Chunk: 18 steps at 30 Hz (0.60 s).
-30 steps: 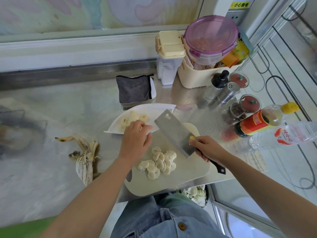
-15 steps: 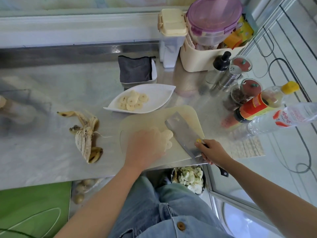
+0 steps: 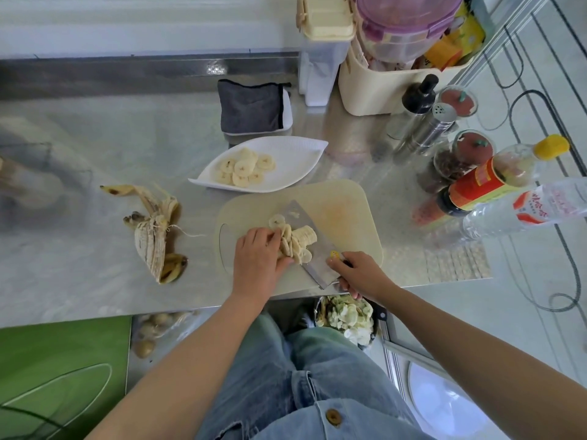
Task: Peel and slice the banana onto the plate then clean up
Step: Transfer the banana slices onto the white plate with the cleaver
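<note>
Slices [image 3: 297, 242] now heaped on cleaver [image 3: 317, 269] gripped in your right hand [image 3: 359, 274]; left hand [image 3: 257, 258] cups them; plate [image 3: 305, 160] transfer next.

Both bare forearms come in from the bottom edge, angling toward each other. The left hand [image 3: 259, 260] is palm-down (back of the hand to the camera), fingers curled and cupped against the banana slices [image 3: 300, 241]. The right hand [image 3: 362, 274] sits near it, not touching, fingers wrapped round the handle of the cleaver [image 3: 317, 260]. Its thumb stretches forward and presses on the blade, a yellow-painted nail showing. The right forearm runs long and straight from the lower right corner.
</note>
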Available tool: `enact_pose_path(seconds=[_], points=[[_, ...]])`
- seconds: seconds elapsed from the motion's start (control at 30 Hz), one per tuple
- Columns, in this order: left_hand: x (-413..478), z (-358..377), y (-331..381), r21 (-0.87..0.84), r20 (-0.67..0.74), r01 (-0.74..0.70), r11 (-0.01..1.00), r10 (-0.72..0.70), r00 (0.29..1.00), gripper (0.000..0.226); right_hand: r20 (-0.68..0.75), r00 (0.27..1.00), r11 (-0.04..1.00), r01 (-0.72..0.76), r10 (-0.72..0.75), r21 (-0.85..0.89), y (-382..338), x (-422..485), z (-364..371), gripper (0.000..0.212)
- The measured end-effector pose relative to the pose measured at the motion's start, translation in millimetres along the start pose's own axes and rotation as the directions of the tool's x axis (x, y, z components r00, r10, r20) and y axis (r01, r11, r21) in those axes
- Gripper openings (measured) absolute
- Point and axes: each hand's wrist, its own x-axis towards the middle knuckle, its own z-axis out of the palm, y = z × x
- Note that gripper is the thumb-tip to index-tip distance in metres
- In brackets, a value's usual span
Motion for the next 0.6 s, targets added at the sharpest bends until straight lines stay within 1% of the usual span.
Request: enact_pose_path(seconds=[0.13,0.27,0.47,0.6], points=[[3,-2,1,-0.01,-0.003,0.0,1.0,0.0,1.0,0.055,0.058,0.998,0.997,-0.017,0.013,0.071,1,-1,-1,0.032],[8,-5,3,-0.057,-0.036,-0.026,0.998,0.023,0.999,0.055,0.079,0.997,0.985,-0.035,0.022,0.17,-2,-4,-6,0.03],[23,-20,8,-0.098,-0.105,-0.079,0.992,0.069,0.992,0.054,0.078,0.997,0.964,-0.04,0.02,0.265,-20,-12,-20,0.03],[44,-35,4,-0.092,-0.134,-0.061,0.994,0.048,0.99,0.053,0.061,0.998,0.965,-0.02,0.004,0.26,-45,-1,-28,0.034]])
